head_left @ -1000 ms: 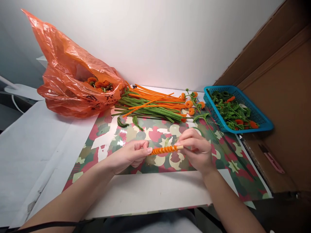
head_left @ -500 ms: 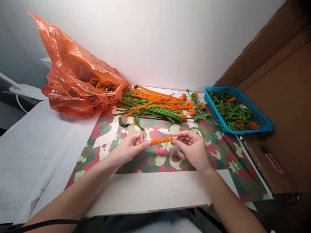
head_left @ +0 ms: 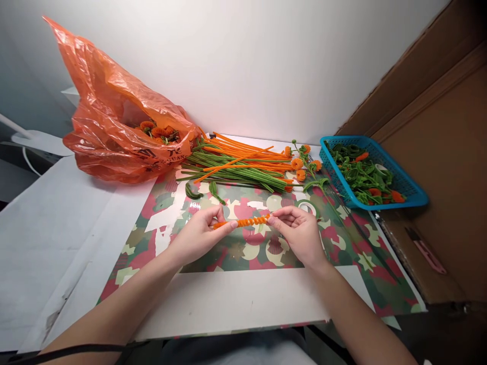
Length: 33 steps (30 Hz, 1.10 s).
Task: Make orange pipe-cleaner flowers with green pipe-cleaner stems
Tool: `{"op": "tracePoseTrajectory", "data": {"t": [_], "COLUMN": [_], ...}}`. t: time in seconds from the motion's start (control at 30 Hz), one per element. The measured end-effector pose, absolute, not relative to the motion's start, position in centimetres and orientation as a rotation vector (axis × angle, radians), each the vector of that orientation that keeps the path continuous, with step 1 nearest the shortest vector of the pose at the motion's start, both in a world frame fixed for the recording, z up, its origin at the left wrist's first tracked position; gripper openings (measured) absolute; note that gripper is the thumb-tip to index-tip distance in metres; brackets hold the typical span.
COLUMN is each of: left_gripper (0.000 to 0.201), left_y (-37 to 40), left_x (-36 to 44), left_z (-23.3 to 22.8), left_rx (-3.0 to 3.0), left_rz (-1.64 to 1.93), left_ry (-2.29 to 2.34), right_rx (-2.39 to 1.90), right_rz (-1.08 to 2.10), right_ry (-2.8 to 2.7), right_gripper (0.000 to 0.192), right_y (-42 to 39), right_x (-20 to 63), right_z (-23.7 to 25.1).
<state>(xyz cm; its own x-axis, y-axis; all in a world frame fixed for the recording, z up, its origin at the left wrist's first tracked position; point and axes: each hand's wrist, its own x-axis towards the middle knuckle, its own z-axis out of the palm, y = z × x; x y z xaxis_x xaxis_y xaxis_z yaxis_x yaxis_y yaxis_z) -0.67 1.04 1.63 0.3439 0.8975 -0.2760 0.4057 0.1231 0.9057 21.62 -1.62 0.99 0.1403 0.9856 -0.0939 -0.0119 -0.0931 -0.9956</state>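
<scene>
The left hand and the right hand hold together one orange coil of fuzzy wire, each hand closed on one end of it with thumb and fingertips. The coil lies almost level between the two hands, a little above the patterned paper that covers the middle of the bench. Behind the hands, a bundle of straight wires, orange and green, lies across the paper. To the left of this bundle sits an orange plastic bag, open at its side, with small orange flowers inside. Near the right end of the bundle there are some finished orange flowers on green stems. Further right stands a blue basket filled with green and orange pieces, just beside a brown cardboard wall.
</scene>
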Motion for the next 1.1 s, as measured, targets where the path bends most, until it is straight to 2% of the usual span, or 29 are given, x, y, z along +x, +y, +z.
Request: {"op": "tracePoseTrajectory", "data": {"t": [0.3, 0.67, 0.9, 1.1], "left_gripper": [0.037, 0.036, 0.037, 0.039], "left_y": [1.03, 0.75, 0.87, 1.05], "left_x": [-0.71, -0.53, -0.58, -0.58], "left_z": [1.85, 1.98, 1.81, 1.80], "left_rx": [1.538, 1.564, 1.550, 1.464], "left_rz": [0.582, 0.622, 0.619, 0.585], "left_ry": [1.286, 1.294, 1.284, 1.246], "right_rx": [-1.261, -1.231, -1.212, -1.201], "right_rz": [1.197, 1.296, 1.190, 0.987], "right_ry": [-0.999, -0.833, -0.942, -1.152], "right_gripper": [0.027, 0.043, 0.034, 0.015], "right_y": [-1.42, -1.13, -1.34, -2.03], "right_x": [21.54, 21.27, 21.23, 21.19], "right_z": [0.60, 0.18, 0.37, 0.43]}}
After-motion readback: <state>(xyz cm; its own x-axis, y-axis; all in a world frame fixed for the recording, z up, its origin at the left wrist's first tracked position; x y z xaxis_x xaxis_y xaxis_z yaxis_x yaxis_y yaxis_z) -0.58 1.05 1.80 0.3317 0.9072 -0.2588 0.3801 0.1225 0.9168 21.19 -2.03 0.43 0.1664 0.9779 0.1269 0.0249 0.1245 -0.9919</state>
